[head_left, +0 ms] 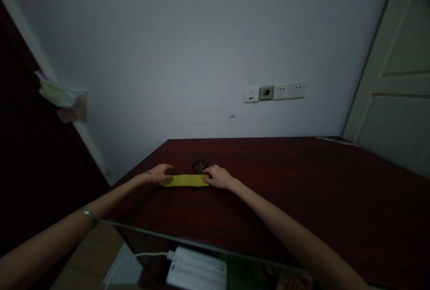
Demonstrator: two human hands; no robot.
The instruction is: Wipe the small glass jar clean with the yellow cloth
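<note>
A yellow cloth [186, 180], folded into a long narrow strip, lies flat across the dark red tabletop. At its left end is my left hand [161, 173], thumb on the cloth and fingers curved over the end. My right hand [219, 177] grips the right end, its thumb lying on the cloth near the corner. Just behind the cloth, close to my right fingertips, stands a small dark, see-through round dish [199, 164]. My left wrist wears a bracelet, and a metal band sits further up that forearm.
Below the table's front edge, an open drawer holds a white power bank [197, 268] with a white cable [134, 256] plugged in. Wall sockets [281, 92] are behind the table. A white door [396, 79] stands at right; a plastic packet [58, 93] hangs at left.
</note>
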